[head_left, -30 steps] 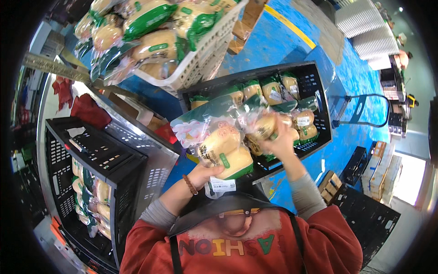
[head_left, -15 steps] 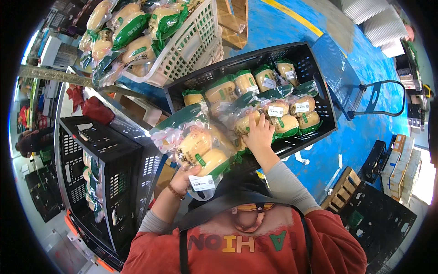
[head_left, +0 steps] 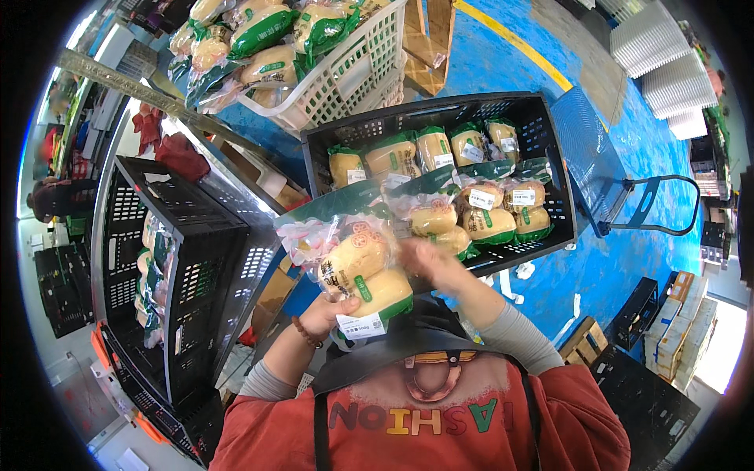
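My left hand (head_left: 320,315) grips the lower end of a clear and green plastic pack of pale, rounded roots (head_left: 361,263), its thumb beside a white label (head_left: 361,326). The pack lies tilted before my body, over the near left corner of a black crate (head_left: 536,129). My right hand (head_left: 436,264), smeared by motion, is just right of the pack, by the crate's near edge; its fingers cannot be made out. Inside the crate, similar packs stand in two rows: a far row (head_left: 393,159) and a near row (head_left: 488,224), several with white labels.
A white basket (head_left: 345,82) heaped with similar packs (head_left: 263,35) stands at the far left. Stacked black crates (head_left: 208,259) rise on my left. Beyond the black crate's right end is a blue mesh trolley (head_left: 593,157) with a black handle (head_left: 695,200). White boxes (head_left: 679,330) stand at right.
My right hand has drawn back from the near-row packs toward the pack in my left hand. That pack has shifted slightly right in view. The view itself has shifted a little.
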A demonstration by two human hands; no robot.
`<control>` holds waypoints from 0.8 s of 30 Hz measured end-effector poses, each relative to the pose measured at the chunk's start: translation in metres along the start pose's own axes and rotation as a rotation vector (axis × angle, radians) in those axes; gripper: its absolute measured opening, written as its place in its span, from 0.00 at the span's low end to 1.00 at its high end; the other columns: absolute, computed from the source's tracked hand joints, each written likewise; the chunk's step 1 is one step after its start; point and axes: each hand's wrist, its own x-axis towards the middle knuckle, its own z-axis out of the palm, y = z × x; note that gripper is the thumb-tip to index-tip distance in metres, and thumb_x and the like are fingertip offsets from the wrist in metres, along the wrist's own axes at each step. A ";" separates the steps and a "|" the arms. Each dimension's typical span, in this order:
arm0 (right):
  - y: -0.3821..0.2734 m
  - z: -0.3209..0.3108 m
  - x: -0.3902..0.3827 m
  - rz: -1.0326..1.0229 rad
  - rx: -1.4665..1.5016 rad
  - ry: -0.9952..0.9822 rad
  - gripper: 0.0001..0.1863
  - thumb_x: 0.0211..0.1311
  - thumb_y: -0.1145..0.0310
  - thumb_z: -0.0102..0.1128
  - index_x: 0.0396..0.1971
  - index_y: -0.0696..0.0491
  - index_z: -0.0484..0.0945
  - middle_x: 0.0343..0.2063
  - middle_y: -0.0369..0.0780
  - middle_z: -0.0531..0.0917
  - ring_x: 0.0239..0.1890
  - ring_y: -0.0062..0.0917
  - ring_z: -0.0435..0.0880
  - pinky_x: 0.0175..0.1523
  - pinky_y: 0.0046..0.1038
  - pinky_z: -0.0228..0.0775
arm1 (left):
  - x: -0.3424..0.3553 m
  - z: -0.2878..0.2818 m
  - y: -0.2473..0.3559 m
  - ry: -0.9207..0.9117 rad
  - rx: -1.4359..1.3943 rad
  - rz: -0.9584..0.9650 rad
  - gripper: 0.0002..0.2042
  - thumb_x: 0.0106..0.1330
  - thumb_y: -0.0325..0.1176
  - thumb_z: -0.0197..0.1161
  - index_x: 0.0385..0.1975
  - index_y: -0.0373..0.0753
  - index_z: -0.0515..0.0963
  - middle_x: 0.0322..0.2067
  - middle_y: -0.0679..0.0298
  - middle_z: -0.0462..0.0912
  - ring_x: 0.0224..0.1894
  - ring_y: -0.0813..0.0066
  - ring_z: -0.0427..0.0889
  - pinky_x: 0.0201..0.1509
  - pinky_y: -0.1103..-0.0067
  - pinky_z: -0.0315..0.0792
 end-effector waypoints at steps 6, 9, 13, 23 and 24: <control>-0.022 0.040 -0.007 0.134 0.064 -0.179 0.37 0.55 0.64 0.62 0.61 0.59 0.53 0.56 0.43 0.67 0.57 0.28 0.68 0.60 0.29 0.60 | 0.009 -0.012 -0.010 -0.043 0.144 -0.014 0.29 0.57 0.37 0.63 0.57 0.32 0.61 0.50 0.59 0.73 0.51 0.70 0.74 0.53 0.77 0.68; -0.020 0.021 -0.006 0.167 0.133 -0.117 0.35 0.55 0.65 0.60 0.60 0.59 0.55 0.54 0.43 0.69 0.55 0.28 0.71 0.58 0.27 0.64 | 0.005 -0.003 0.001 -0.130 0.272 -0.060 0.29 0.61 0.42 0.60 0.56 0.28 0.62 0.49 0.60 0.74 0.50 0.73 0.72 0.54 0.78 0.66; -0.032 -0.014 -0.010 0.005 -0.130 0.177 0.28 0.54 0.69 0.58 0.55 0.56 0.62 0.48 0.39 0.73 0.48 0.24 0.74 0.55 0.24 0.65 | -0.030 -0.053 0.007 0.104 0.698 -0.173 0.27 0.60 0.46 0.61 0.52 0.30 0.69 0.39 0.61 0.81 0.41 0.78 0.76 0.46 0.80 0.70; -0.001 -0.072 0.021 -0.206 -0.736 0.487 0.26 0.49 0.60 0.63 0.47 0.58 0.72 0.39 0.45 0.79 0.43 0.30 0.78 0.49 0.28 0.68 | -0.019 0.017 0.049 0.274 1.974 0.006 0.12 0.55 0.44 0.58 0.28 0.42 0.76 0.28 0.58 0.79 0.31 0.59 0.80 0.32 0.66 0.73; -0.004 -0.059 0.023 -0.194 -0.808 0.502 0.26 0.48 0.58 0.63 0.45 0.58 0.72 0.38 0.46 0.80 0.41 0.33 0.79 0.48 0.29 0.68 | 0.001 0.017 0.042 0.190 1.984 0.120 0.11 0.55 0.41 0.59 0.29 0.41 0.75 0.31 0.59 0.78 0.32 0.59 0.80 0.33 0.67 0.74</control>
